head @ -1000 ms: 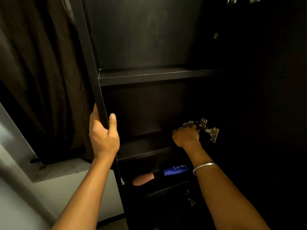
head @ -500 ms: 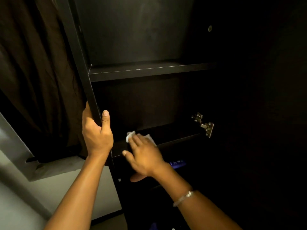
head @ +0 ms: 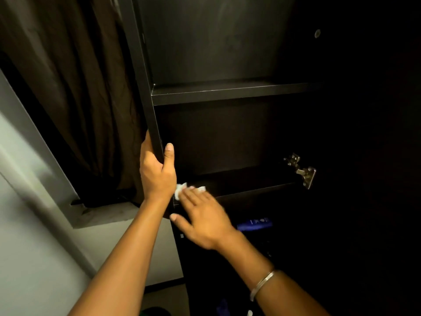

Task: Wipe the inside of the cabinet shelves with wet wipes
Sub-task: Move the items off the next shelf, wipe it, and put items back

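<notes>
A tall dark cabinet stands open before me, with its left side panel [head: 145, 87] running up the frame. My left hand [head: 157, 174] grips that panel's front edge, thumb inside. My right hand [head: 205, 217] lies flat with straight fingers on the left end of the middle shelf [head: 255, 185], pressing a white wet wipe [head: 182, 188] against it. Only the wipe's edges show past my fingertips. An upper shelf [head: 227, 93] is bare.
A metal door hinge [head: 303, 172] sticks out at the shelf's right end. A blue bottle [head: 255, 223] lies on the shelf below. A brown curtain [head: 68, 87] hangs left of the cabinet over a grey sill [head: 102, 215]. The right side is too dark to read.
My right hand has swept with the wipe from the hinge at the shelf's right end to its left end. My left hand has kept its grip on the panel.
</notes>
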`<action>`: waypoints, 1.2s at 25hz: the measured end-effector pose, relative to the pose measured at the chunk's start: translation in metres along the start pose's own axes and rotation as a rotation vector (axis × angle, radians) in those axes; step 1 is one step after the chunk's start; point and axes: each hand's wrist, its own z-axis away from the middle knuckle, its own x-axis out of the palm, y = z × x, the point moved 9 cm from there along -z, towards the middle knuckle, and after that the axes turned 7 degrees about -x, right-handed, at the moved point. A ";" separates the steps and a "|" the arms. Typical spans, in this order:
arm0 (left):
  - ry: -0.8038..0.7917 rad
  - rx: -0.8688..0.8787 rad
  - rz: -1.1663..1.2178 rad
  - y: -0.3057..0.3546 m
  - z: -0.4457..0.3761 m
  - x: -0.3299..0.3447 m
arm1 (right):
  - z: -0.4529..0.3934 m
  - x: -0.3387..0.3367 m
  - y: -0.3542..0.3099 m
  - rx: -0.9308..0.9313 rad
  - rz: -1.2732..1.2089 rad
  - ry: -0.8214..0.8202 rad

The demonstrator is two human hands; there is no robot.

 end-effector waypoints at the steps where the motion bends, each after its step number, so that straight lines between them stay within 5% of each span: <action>1: -0.013 -0.002 -0.020 0.000 0.000 0.000 | -0.001 0.001 -0.016 -0.104 -0.004 -0.034; 4: -0.049 -0.017 -0.058 -0.002 0.000 -0.001 | 0.012 -0.024 0.050 -0.064 0.112 0.063; 7: -0.046 -0.056 -0.062 0.000 0.002 0.000 | 0.050 -0.055 0.168 0.404 0.261 0.159; 9: -0.040 -0.068 -0.048 0.001 0.004 0.001 | 0.058 -0.057 0.168 0.597 0.272 0.225; 11: -0.039 -0.067 -0.040 0.001 0.004 0.001 | 0.035 -0.036 0.106 0.495 0.190 0.316; 14: -0.031 -0.054 -0.035 0.000 0.003 -0.002 | 0.006 -0.003 -0.006 0.025 0.042 0.255; 17: -0.034 -0.063 -0.052 0.001 0.004 -0.002 | 0.016 -0.007 0.007 -0.221 -0.031 0.183; 23: -0.049 -0.120 -0.139 0.007 0.008 -0.001 | 0.070 -0.055 0.146 0.106 0.126 0.346; 26: -0.093 -0.138 -0.159 0.005 0.006 -0.005 | 0.056 -0.044 0.109 0.150 -0.041 0.491; 30: -0.051 -0.298 0.061 0.005 0.012 -0.028 | 0.000 -0.026 -0.005 -0.052 -0.298 0.504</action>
